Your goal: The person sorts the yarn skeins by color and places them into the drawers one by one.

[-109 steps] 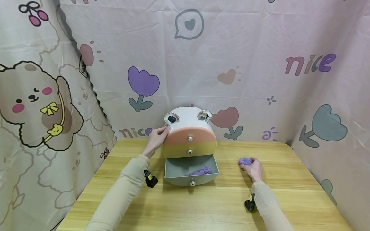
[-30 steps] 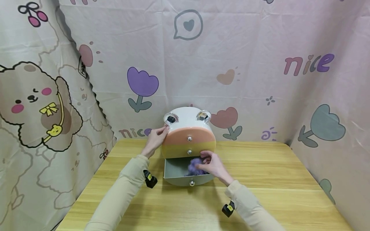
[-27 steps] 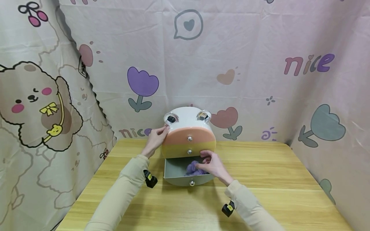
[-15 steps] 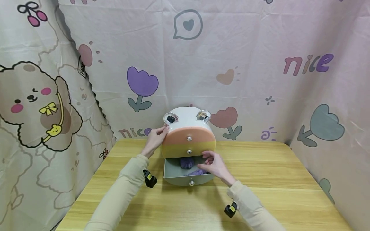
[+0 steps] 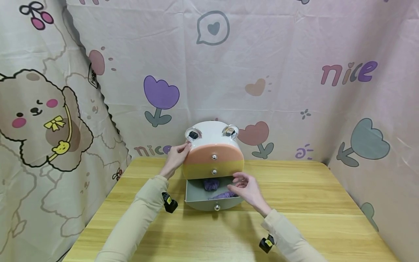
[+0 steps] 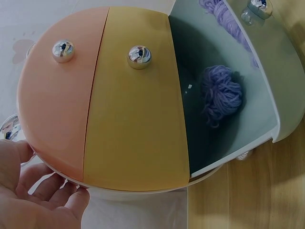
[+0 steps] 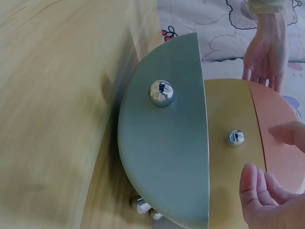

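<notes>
A frog-shaped drawer box (image 5: 213, 151), white-topped with an orange and a yellow drawer front, stands on the table. Its grey-green bottom drawer (image 5: 196, 194) is pulled out. Inside lie two bundles of purple yarn: a round one (image 6: 222, 93) toward the back and a longer one (image 6: 228, 24) along the front wall. My left hand (image 5: 176, 160) touches the box's upper left side with its fingertips, just under a silver eye. Over the drawer's right edge hovers my right hand (image 5: 246, 187), thumb and fingers apart, holding nothing.
The wooden table (image 5: 294, 203) reaches to a patterned cloth backdrop (image 5: 216, 72). Round silver knobs stick out from the drawer fronts, the lowest knob (image 5: 217, 207) facing me. More cloth hangs at both sides.
My right hand carried the round yarn bundle from the table's right side into the drawer and released it, then drew slightly back to the right. The left hand stayed on the box.
</notes>
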{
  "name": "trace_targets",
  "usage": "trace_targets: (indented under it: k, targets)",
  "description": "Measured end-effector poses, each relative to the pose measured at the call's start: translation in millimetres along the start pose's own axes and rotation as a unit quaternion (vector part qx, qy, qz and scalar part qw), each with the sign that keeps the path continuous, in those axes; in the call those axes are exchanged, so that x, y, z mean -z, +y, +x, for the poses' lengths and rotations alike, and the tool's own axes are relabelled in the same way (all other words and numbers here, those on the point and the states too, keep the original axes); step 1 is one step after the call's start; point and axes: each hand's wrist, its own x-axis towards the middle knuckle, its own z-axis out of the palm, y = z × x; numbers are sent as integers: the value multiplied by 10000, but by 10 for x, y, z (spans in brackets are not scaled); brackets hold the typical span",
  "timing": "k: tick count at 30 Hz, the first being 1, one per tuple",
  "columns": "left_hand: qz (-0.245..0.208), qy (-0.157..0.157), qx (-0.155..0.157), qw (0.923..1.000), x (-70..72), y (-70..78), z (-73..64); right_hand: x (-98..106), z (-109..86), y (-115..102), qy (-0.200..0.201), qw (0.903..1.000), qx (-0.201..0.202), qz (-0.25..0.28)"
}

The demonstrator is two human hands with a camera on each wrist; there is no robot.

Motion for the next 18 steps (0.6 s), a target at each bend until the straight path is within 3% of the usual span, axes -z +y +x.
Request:
trace_targets:
  k: [8, 18]
  targets:
    - [78, 68, 19, 9999, 6, -8, 11, -3, -43, -8, 297, 9994, 60, 148]
    - [-13, -10, 23, 10000, 2, -19, 15, -3, -183, 116, -709, 9965, 442, -4]
